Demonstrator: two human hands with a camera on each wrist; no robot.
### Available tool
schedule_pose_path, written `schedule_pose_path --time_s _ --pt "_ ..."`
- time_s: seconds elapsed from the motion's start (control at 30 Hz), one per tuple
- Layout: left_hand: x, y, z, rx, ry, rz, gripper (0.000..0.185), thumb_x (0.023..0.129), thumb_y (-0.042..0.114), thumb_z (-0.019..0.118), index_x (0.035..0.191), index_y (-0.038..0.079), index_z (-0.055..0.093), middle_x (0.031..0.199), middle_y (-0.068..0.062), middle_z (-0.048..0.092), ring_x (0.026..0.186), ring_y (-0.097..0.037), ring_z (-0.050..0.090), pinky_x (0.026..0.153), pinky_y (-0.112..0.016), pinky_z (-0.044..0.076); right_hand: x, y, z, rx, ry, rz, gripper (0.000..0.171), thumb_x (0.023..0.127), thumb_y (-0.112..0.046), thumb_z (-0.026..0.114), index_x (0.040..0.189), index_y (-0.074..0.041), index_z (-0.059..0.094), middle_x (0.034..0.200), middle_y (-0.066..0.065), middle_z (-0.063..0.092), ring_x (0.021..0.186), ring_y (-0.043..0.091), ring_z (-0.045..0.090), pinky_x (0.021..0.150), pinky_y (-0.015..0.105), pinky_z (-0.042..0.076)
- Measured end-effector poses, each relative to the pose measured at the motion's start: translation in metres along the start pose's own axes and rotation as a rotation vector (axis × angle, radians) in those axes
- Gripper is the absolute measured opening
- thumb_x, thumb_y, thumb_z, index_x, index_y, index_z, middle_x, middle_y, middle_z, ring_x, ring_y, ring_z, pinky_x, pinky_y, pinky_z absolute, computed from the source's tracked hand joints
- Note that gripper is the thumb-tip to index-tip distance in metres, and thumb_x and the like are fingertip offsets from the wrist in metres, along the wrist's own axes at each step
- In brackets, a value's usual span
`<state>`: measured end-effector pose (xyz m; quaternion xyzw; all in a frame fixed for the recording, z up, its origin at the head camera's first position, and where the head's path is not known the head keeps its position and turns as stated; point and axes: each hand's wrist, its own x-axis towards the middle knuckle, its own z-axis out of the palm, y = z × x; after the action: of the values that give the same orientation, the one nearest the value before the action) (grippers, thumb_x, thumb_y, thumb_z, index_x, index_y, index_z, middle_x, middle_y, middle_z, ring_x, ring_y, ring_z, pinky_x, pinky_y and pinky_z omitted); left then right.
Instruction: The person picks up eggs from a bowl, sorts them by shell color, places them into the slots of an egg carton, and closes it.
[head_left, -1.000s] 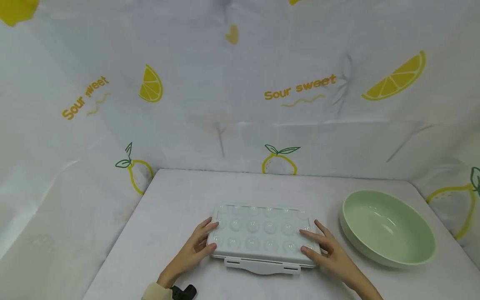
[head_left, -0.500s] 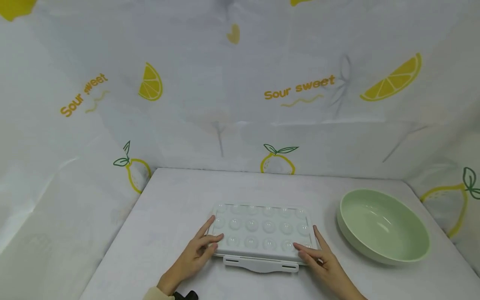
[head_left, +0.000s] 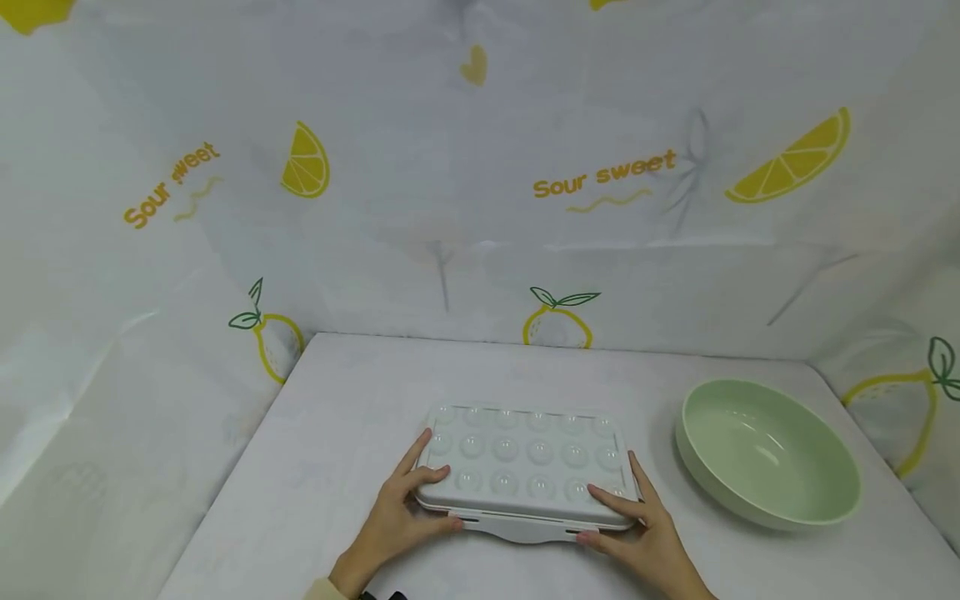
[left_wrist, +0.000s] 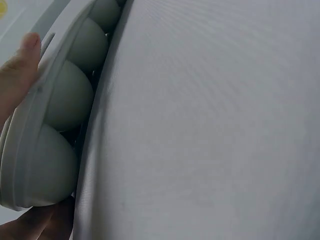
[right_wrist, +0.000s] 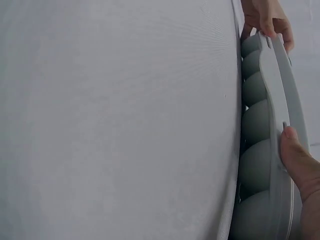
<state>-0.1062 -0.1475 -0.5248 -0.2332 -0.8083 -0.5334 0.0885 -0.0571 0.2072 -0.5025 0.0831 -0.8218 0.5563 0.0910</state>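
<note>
A white lidded tray (head_left: 525,458) with rows of round domed cells lies in the middle of the table. My left hand (head_left: 429,500) pinches its front left corner, fingers on the lid and thumb under the edge. My right hand (head_left: 611,515) holds the front right corner the same way. In the left wrist view the tray's round cups (left_wrist: 60,100) stand a little off the cloth, with a fingertip (left_wrist: 20,60) on the rim. From the right wrist, the tray's underside (right_wrist: 255,125) shows with my right thumb (right_wrist: 300,160) on its edge.
A pale green bowl (head_left: 768,450) sits to the right of the tray, near the right wall. White cloth printed with lemons covers the table (head_left: 337,392) and the walls behind and on both sides.
Both hands slid from the lid's top toward the front corners and now pinch the edge with thumbs underneath. The tray's front edge has risen slightly.
</note>
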Motion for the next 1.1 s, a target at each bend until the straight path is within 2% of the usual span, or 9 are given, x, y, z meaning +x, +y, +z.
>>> schedule_pose_path --time_s 0.07,0.13,0.2,0.27,0.4,0.6,0.8,1.0,1.1 --pt "0.0 0.002 0.0 0.047 0.0 -0.013 0.059 0.066 0.032 0.096 0.119 0.02 0.073 0.166 -0.023 0.029 0.145 -0.053 0.039 0.118 -0.008 0.024 -0.001 0.001 0.0 0.011 -0.002 0.017 0.056 0.068 -0.004 0.093 0.12 0.0 0.075 0.166 0.036 0.009 0.139 -0.021 0.016 0.104 -0.007 0.028" --pt "0.0 0.005 0.001 0.108 0.006 -0.036 0.059 0.065 0.037 0.095 0.117 0.022 0.073 0.167 -0.019 0.03 0.147 -0.048 0.04 0.119 -0.01 0.023 -0.001 0.001 0.0 0.012 -0.004 0.025 0.057 0.068 -0.005 0.093 0.121 0.001 0.074 0.167 0.035 0.008 0.147 -0.01 0.015 0.107 -0.007 0.025" --pt "0.0 0.008 0.002 0.17 0.013 -0.052 0.058 0.064 0.04 0.095 0.114 0.022 0.073 0.167 -0.017 0.031 0.147 -0.045 0.04 0.121 -0.016 0.025 -0.001 0.001 0.0 0.007 -0.006 0.025 0.057 0.068 -0.006 0.093 0.121 0.0 0.074 0.167 0.034 0.008 0.151 -0.002 0.013 0.108 -0.007 0.021" --pt "0.0 0.011 0.003 0.222 0.018 -0.061 0.058 0.063 0.042 0.094 0.113 0.022 0.073 0.167 -0.016 0.031 0.147 -0.043 0.041 0.122 -0.023 0.028 -0.002 0.001 0.0 -0.008 -0.003 0.011 0.058 0.067 -0.007 0.093 0.122 -0.001 0.074 0.167 0.034 0.009 0.152 0.0 0.011 0.108 -0.008 0.018" --pt "-0.002 0.013 0.005 0.27 0.021 -0.065 0.058 0.062 0.041 0.094 0.112 0.021 0.072 0.167 -0.016 0.031 0.147 -0.041 0.042 0.121 -0.036 0.037 -0.002 0.003 0.001 -0.065 0.017 -0.025 0.058 0.065 -0.01 0.095 0.12 -0.005 0.076 0.165 0.036 0.014 0.144 -0.016 0.011 0.109 -0.008 0.015" --pt "-0.002 0.011 0.005 0.315 0.024 -0.021 0.059 0.063 0.042 0.093 0.114 0.021 0.071 0.167 -0.017 0.032 0.145 -0.04 0.046 0.114 -0.052 0.046 -0.001 0.005 0.002 -0.08 0.033 -0.053 0.059 0.063 -0.01 0.096 0.119 -0.006 0.077 0.163 0.038 0.017 0.141 -0.02 0.014 0.109 -0.007 0.018" --pt "-0.005 0.006 0.007 0.359 0.038 0.038 0.059 0.064 0.042 0.091 0.114 0.018 0.071 0.165 -0.02 0.034 0.14 -0.041 0.051 0.109 -0.051 0.05 -0.002 0.005 0.002 -0.093 0.04 -0.056 0.06 0.062 -0.012 0.097 0.118 -0.007 0.077 0.163 0.038 0.018 0.141 -0.02 0.015 0.108 -0.008 0.02" --pt "-0.006 0.002 0.009 0.396 0.068 0.105 0.057 0.067 0.044 0.089 0.114 0.016 0.071 0.162 -0.023 0.038 0.134 -0.043 0.057 0.104 -0.049 0.056 -0.002 0.005 0.003 -0.062 0.04 -0.042 0.059 0.062 -0.01 0.096 0.118 -0.006 0.077 0.164 0.036 0.017 0.137 -0.024 0.018 0.105 -0.007 0.028" --pt "-0.007 0.001 0.01 0.413 0.095 0.149 0.056 0.067 0.042 0.088 0.112 0.015 0.071 0.159 -0.025 0.042 0.127 -0.043 0.063 0.106 -0.033 0.056 -0.002 0.006 0.003 -0.068 0.046 -0.053 0.059 0.062 -0.01 0.097 0.117 -0.007 0.078 0.164 0.037 0.018 0.137 -0.024 0.019 0.105 -0.007 0.027"
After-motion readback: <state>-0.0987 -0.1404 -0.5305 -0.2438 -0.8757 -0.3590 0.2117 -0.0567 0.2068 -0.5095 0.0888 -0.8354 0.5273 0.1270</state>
